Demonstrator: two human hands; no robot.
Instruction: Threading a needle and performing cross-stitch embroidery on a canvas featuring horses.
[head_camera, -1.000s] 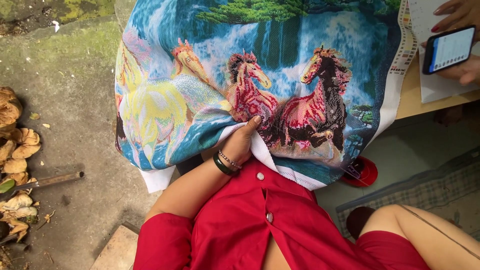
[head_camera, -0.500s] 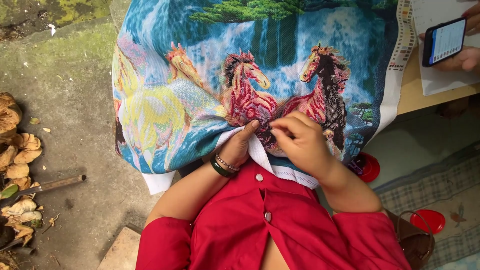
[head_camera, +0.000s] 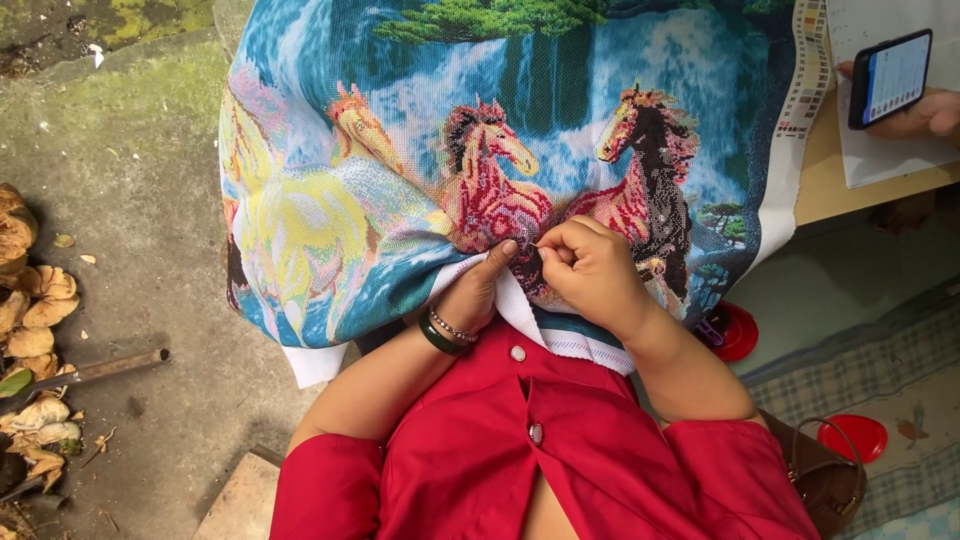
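Note:
A large cross-stitch cloth (head_camera: 400, 150) with coloured horses before a waterfall lies over my lap. My left hand (head_camera: 480, 290), with bracelets on the wrist, pinches the cloth's lower edge, thumb on top. My right hand (head_camera: 590, 270) is beside it, fingers closed on a thin needle (head_camera: 540, 246) at the red horse's body. Both hands touch the cloth close together. I wear a red buttoned top (head_camera: 540, 450).
Another person's hand (head_camera: 925, 110) holds a dark phone (head_camera: 888, 78) over papers on a wooden table (head_camera: 830, 185) at the upper right. Dry leaves (head_camera: 30, 300) and a stick (head_camera: 90, 368) lie on the concrete at the left. Red lids (head_camera: 735, 330) and a brown bag (head_camera: 825, 480) sit at the right.
My right hand came in from the right to the cloth and now pinches the needle beside my left hand. The left hand stayed on the cloth's edge.

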